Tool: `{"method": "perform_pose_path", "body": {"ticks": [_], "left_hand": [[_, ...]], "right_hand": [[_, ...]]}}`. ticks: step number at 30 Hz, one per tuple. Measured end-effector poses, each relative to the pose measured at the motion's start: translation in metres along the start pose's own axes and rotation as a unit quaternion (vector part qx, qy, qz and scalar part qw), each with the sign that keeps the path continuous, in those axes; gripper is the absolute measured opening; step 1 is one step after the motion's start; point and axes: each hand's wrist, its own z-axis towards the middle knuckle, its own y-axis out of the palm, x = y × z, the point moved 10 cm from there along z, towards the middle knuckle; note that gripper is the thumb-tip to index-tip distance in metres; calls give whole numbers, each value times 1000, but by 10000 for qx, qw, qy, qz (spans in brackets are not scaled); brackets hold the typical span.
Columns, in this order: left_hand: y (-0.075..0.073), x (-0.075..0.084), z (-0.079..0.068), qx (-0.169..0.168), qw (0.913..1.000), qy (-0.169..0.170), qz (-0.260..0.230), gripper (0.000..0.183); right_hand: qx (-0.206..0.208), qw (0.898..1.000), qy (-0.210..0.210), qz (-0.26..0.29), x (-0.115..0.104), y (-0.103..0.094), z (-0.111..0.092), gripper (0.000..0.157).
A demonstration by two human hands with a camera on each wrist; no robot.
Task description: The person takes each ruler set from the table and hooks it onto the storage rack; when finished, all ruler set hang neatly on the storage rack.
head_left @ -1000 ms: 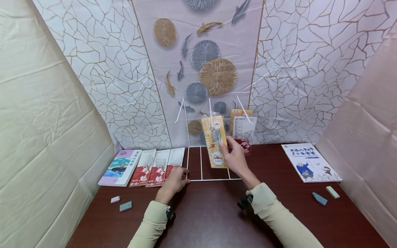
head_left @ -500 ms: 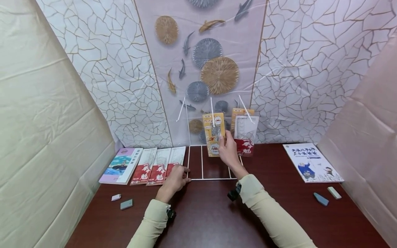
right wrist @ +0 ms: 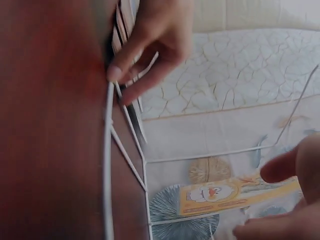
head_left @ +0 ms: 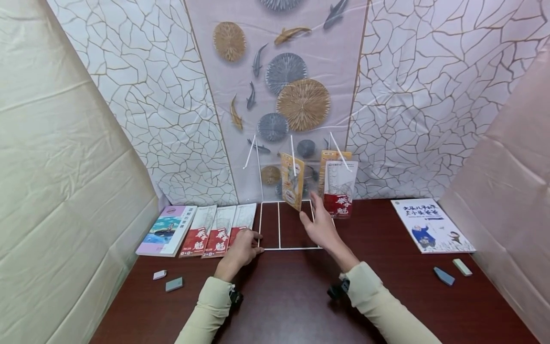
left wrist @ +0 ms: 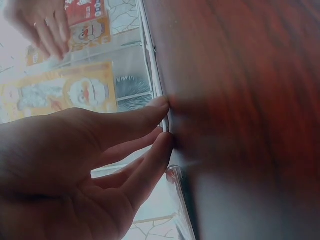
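Note:
At the front left corner of the white wire rack (head_left: 279,224), my left hand (head_left: 242,248) pinches the thin frame between thumb and fingers. A yellow card pack (head_left: 292,184) with a duck print hangs turned at an angle on the rack's middle hook. Just right of it, my right hand (head_left: 321,227) has its fingers spread and apart from the pack; the right wrist view also shows the yellow pack between thumb and fingers without clear contact. On the right hook hangs a white-and-red packet (head_left: 340,188), with another yellow pack (head_left: 330,155) partly hidden behind it.
Several white-and-red packets (head_left: 219,231) overlap left of the rack, beside a purple-edged book (head_left: 167,231). A white book (head_left: 431,225) lies at the right. Small erasers (head_left: 174,284) sit at the left front, and a blue one (head_left: 444,276) and a pale green one (head_left: 462,267) at the right.
The yellow pack went up and back onto the middle hook, then swung askew. My right hand let go of it and drew slightly back. My left hand stayed at the rack corner.

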Motion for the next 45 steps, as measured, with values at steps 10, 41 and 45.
{"method": "perform_pose_path", "body": {"ticks": [10,41,45], "left_hand": [[-16,-10,2,269,9960,-356,-774,35],[-18,-16,-9,445,9963,-251,687,44],[-12,-29,-9,78,9937,-885,678,48]], "right_hand": [[-1210,9924,122,199,44,-11,-46,50],[-1250,9700,1031,-1812,113,-63,-40,49],[-1227,9719,1055,-1708,117,-66,-40,47]]}}
